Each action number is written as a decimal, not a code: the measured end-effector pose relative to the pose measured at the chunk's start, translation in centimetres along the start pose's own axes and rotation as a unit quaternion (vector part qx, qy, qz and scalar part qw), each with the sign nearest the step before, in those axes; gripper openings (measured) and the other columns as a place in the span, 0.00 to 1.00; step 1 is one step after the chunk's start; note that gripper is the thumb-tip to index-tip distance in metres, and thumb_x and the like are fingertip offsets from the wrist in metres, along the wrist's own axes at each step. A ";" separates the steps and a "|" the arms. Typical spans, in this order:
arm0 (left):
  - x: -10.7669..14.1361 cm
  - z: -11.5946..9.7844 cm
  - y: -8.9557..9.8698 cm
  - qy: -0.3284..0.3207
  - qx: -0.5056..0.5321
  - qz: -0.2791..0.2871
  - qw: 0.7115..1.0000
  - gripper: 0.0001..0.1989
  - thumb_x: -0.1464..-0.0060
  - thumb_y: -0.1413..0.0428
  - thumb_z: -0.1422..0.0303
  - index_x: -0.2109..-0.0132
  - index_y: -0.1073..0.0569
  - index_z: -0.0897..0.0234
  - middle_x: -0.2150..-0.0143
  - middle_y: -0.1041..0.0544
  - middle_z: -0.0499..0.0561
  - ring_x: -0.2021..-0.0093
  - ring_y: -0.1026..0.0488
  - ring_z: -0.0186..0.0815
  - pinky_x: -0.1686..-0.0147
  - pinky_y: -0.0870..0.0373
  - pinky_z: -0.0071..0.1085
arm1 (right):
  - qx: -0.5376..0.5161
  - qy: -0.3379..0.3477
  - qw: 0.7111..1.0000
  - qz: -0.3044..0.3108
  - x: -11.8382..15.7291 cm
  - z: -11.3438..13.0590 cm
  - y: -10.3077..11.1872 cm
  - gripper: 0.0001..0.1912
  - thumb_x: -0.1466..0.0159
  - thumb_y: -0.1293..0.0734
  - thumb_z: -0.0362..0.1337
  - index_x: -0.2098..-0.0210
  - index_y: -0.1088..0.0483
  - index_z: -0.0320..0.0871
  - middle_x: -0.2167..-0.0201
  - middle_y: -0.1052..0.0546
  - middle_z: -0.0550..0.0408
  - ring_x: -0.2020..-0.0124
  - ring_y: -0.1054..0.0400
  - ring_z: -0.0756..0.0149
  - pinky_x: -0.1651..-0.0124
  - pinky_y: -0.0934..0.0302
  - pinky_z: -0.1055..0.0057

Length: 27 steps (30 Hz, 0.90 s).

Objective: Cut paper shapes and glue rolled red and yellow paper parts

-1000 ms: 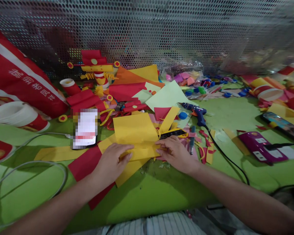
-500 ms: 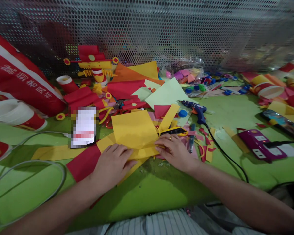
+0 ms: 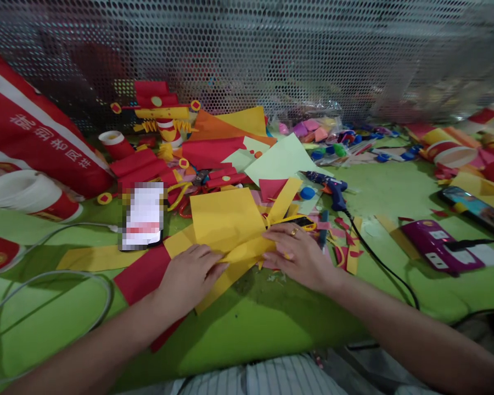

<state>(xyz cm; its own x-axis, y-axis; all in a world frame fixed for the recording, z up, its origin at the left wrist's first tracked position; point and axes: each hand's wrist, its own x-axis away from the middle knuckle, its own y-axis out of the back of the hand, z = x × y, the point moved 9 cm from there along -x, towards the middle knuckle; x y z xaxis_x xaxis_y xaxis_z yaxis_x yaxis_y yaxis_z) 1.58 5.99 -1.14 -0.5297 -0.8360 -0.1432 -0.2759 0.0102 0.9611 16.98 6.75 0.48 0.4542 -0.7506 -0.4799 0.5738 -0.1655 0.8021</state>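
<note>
A yellow sheet of paper (image 3: 228, 216) stands slightly raised in front of me, its near edge folded over in a strip. My left hand (image 3: 193, 274) pinches the left end of that fold between thumb and fingers. At the right end, my right hand (image 3: 298, 255), with a ring on one finger, grips the same fold. Beneath lie another yellow sheet (image 3: 214, 296) and a red sheet (image 3: 142, 274). Just beyond my right hand are a yellow-and-black cutter (image 3: 298, 220), partly hidden, and a yellow paper strip (image 3: 286, 200).
A blue glue gun (image 3: 333, 192) with a black cord lies to the right, near a purple power strip (image 3: 442, 249). A phone (image 3: 142, 216) lies left of the paper. Paper cups (image 3: 31, 192), a red bag (image 3: 37, 126), scissors (image 3: 179, 197) and paper scraps surround the work.
The near fold of the yellow paper has lifted and now looks more curled between my hands. My right hand has turned slightly. The whole view has shifted a little.
</note>
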 end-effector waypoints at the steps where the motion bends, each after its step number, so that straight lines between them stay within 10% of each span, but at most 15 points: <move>1: 0.0 0.4 0.0 0.018 0.015 0.006 1.000 0.13 0.42 0.53 0.65 0.66 0.26 0.64 0.70 0.25 0.50 0.68 0.28 0.35 0.71 0.32 0.29 | -0.008 -0.015 1.000 -0.009 -0.2 -0.4 0.4 0.13 0.39 0.39 0.42 0.58 0.30 0.42 0.61 0.26 0.46 0.59 0.31 0.59 0.58 0.34 0.61; 15: -0.6 1.7 -0.6 0.088 0.062 0.081 0.991 0.13 0.42 0.54 0.65 0.67 0.26 0.63 0.69 0.25 0.49 0.70 0.28 0.33 0.73 0.36 0.26 | -0.008 -0.040 0.991 0.130 -1.9 -0.6 -1.3 0.16 0.44 0.34 0.38 0.56 0.29 0.43 0.56 0.27 0.46 0.54 0.32 0.55 0.53 0.36 0.58; 20: -1.0 1.9 1.9 0.068 0.081 0.028 0.994 0.14 0.43 0.55 0.63 0.67 0.26 0.61 0.70 0.24 0.49 0.69 0.28 0.34 0.71 0.36 0.27 | -0.113 -0.171 0.960 0.189 -3.5 -2.5 -2.1 0.14 0.47 0.32 0.36 0.60 0.28 0.44 0.69 0.23 0.53 0.70 0.30 0.65 0.66 0.35 0.68; 27: -3.2 8.4 7.3 0.221 0.308 -0.179 0.908 0.22 0.56 0.43 0.58 0.52 0.30 0.59 0.57 0.25 0.52 0.60 0.29 0.39 0.62 0.31 0.34 | -0.462 -0.248 0.852 0.016 -8.9 -4.8 -1.5 0.10 0.53 0.30 0.40 0.73 0.33 0.43 0.74 0.25 0.58 0.71 0.31 0.67 0.66 0.35 0.67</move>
<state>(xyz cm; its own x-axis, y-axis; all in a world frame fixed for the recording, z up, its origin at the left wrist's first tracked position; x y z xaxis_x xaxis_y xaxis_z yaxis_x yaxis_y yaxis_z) -5.52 13.33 4.32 0.0184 -0.9834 -0.1804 -0.8352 -0.1143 0.5380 15.34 16.77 1.87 0.2681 -0.9608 -0.0700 0.9615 0.2624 0.0811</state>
